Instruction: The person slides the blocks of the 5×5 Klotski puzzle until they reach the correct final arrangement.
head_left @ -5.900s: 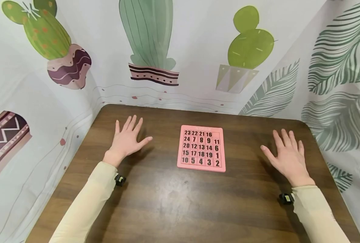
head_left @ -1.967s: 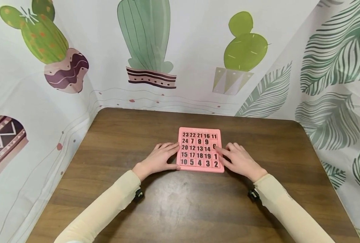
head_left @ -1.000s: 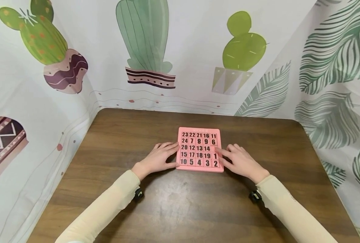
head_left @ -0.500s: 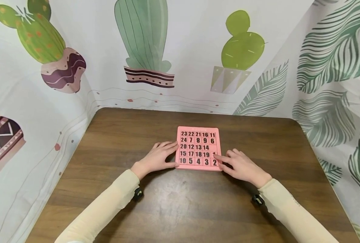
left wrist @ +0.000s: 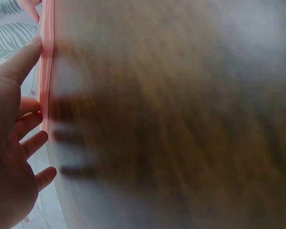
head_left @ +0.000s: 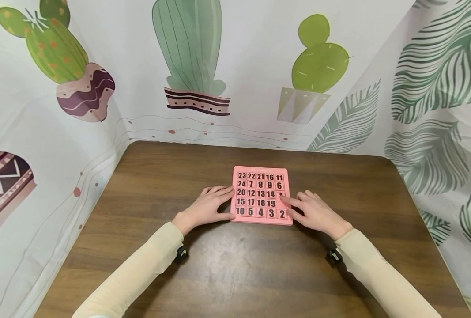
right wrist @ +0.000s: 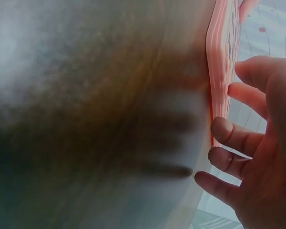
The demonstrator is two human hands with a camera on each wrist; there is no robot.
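Observation:
A pink number board lies flat on the wooden table, its black-numbered tiles in rows. The tile at the right end of the middle row is partly under a fingertip, and the slot below it, right of 19, is bare. My left hand rests against the board's left edge, thumb near the lower corner. My right hand has its index fingertip on that tile and its thumb by the right edge. In the left wrist view, fingers of my left hand touch the board's side; the right wrist view shows my right hand beside the board.
The brown table extends around the board. Behind it and at both sides hangs a white cloth printed with cacti and leaves. Each wrist carries a small black device, one on the left and one on the right.
Both hands have come in to the board. The 6 tile has moved up, and lately the 1 tile has moved up one slot under my right index finger. My left hand has stayed at the left edge.

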